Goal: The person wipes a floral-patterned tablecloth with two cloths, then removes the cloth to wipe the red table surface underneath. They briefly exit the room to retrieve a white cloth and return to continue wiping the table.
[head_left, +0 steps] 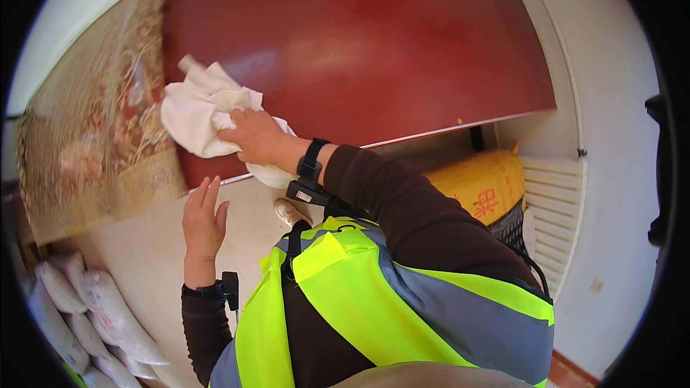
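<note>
A crumpled white cloth (202, 99) lies on the dark red tabletop (388, 48), partly draped over its front edge. My right hand (253, 134) presses down on the cloth with its fingers gripping the folds. Off the table's front edge, my left hand (205, 221) is raised in the air, fingers extended and thumb apart, holding nothing. It is nearest the corner of a patterned tan cover (156, 178) on the table's left end. Both wrists wear black straps with small devices.
Clear plastic and dried plant pieces (129, 129) appear on the left end, partly blurred. Several filled white sacks (121, 318) are stacked at lower left. A yellow sack (480, 180) sits under the table's right side, near a white radiator (555, 215) and pipe.
</note>
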